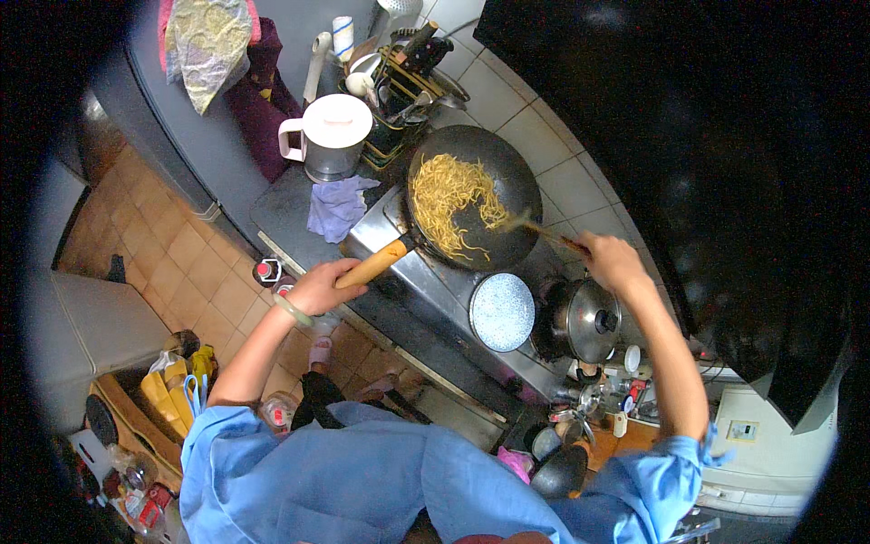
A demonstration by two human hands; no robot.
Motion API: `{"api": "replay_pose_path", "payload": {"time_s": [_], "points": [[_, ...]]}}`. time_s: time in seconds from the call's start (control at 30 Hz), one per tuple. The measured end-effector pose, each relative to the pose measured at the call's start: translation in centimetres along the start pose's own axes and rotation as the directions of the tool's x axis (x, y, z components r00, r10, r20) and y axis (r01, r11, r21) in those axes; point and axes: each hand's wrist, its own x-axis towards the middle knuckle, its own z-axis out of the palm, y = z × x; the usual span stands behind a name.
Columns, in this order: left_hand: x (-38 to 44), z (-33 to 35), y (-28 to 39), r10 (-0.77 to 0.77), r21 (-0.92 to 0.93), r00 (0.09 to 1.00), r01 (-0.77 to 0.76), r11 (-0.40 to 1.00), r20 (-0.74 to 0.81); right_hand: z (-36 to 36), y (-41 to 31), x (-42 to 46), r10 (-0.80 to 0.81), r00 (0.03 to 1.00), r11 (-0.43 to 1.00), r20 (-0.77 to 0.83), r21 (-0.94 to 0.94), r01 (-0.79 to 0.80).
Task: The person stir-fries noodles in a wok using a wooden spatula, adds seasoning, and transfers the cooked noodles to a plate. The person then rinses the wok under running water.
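My left hand [326, 289] grips the wooden handle [376, 262] of a dark wok [513, 163], which sits on the stove. Yellow noodles [448, 194] are heaped toward the left side of the wok, with a few loose strands near its lower edge. In my right hand [610, 260] is the handle of a spatula [544, 231]. Its blurred head is inside the wok, at the right edge of the noodles. A speckled blue-white plate [503, 312] lies on the stove below the wok, between my two arms.
A lidded pot [593, 319] stands right of the plate. Left of the wok are a purple cloth [338, 206], a white-lidded jug [336, 139] and a rack of utensils [401, 81]. A dark range hood [680, 136] overhangs the right side. Bottles [267, 272] stand on the tiled floor.
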Motion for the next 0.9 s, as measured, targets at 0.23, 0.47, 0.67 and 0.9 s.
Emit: {"api": "replay_pose_path", "payload": {"time_s": [0.23, 0.47, 0.67, 0.9], "points": [[-0.4, -0.4, -0.1, 0.058, -0.053, 0.998, -0.058, 0.997, 0.0, -4.0, 1.4, 0.1, 0.016, 0.985, 0.932, 0.172, 0.355, -0.077], [0.5, 0.2, -1.5, 0.118, -0.063, 0.993, -0.117, 0.991, 0.007, -3.5, -5.0, 0.4, -0.06, 0.951, 0.906, 0.304, 0.417, -0.076], [0.8, 0.4, -3.3, 0.123, -0.074, 0.992, -0.12, 0.99, 0.033, -6.9, -6.6, 1.0, 0.03, 0.94, 0.856, 0.339, 0.477, -0.199], [1.1, -0.2, -2.3, 0.105, -0.078, 0.986, -0.095, 0.992, 0.128, -5.1, -9.5, 6.8, 0.095, 0.894, 0.895, 0.438, 0.355, -0.269]]}}
